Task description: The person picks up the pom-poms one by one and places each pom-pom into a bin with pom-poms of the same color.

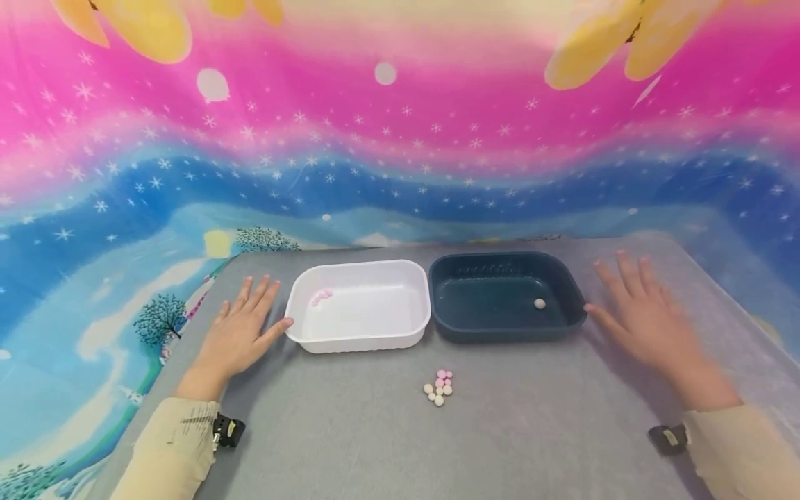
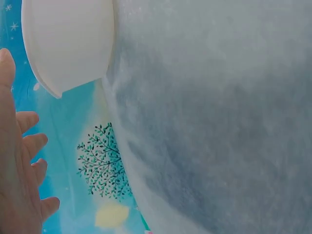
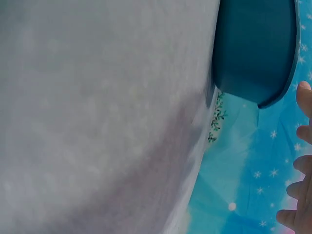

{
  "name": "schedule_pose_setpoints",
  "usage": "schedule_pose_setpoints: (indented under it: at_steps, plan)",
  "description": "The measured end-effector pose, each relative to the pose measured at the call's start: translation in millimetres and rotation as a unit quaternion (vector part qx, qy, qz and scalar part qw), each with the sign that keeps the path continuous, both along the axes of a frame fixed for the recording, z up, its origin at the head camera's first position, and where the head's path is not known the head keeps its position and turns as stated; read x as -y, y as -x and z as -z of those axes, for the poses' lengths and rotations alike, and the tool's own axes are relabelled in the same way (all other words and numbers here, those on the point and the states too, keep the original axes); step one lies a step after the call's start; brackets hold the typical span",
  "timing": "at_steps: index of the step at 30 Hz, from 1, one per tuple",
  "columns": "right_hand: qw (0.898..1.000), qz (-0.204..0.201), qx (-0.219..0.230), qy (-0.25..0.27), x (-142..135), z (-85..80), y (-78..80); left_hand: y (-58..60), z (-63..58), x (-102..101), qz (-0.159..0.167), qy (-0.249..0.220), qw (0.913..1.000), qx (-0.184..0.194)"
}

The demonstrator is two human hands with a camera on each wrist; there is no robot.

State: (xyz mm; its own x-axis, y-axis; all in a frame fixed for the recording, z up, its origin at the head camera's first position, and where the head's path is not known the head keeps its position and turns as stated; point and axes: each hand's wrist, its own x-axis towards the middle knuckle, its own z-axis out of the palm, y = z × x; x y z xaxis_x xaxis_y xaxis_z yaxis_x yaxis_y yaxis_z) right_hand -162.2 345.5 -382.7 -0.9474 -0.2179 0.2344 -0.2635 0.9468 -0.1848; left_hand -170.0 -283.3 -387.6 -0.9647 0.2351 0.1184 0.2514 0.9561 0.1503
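Note:
My left hand (image 1: 240,337) is spread beside the left end of a white plastic basin (image 1: 362,344), its thumb close to the rim; contact is hard to tell. Several small pink pieces (image 1: 321,297) lie in that basin, towards its left side. On the other side, my right hand (image 1: 650,323) has its fingers spread, the thumb near the right end of a dark teal basin (image 1: 506,333). One pale ball (image 1: 540,303) rests inside the teal basin. In front of the basins, a small cluster of pink and cream balls (image 1: 439,392) lies on the grey cloth. Neither hand holds anything.
The two basins stand side by side at the back of the grey-covered table (image 1: 350,444). Behind and to the left hangs a colourful printed cloth (image 1: 400,153). Dark wrist devices show at the left cuff (image 1: 194,430) and the right cuff (image 1: 719,434).

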Motion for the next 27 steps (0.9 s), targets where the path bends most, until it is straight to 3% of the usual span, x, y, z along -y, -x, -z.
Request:
schedule_pose_setpoints:
  at_steps: [7,20,27]
  plan:
    - [1.0,0.0,-0.003,-0.017,10,-0.7,-4.4,3.0,4.4,-10,0.007,-0.014,0.9999,-0.003]
    - [0.999,-0.016,-0.003,-0.048,32,0.8,-4.3,0.1,3.2,-16,0.018,-0.017,0.9997,0.005]
    - [0.997,-0.019,-0.019,-0.066,42,-1.0,-11.8,4.5,2.8,-23,0.03,-0.018,0.9994,0.005]
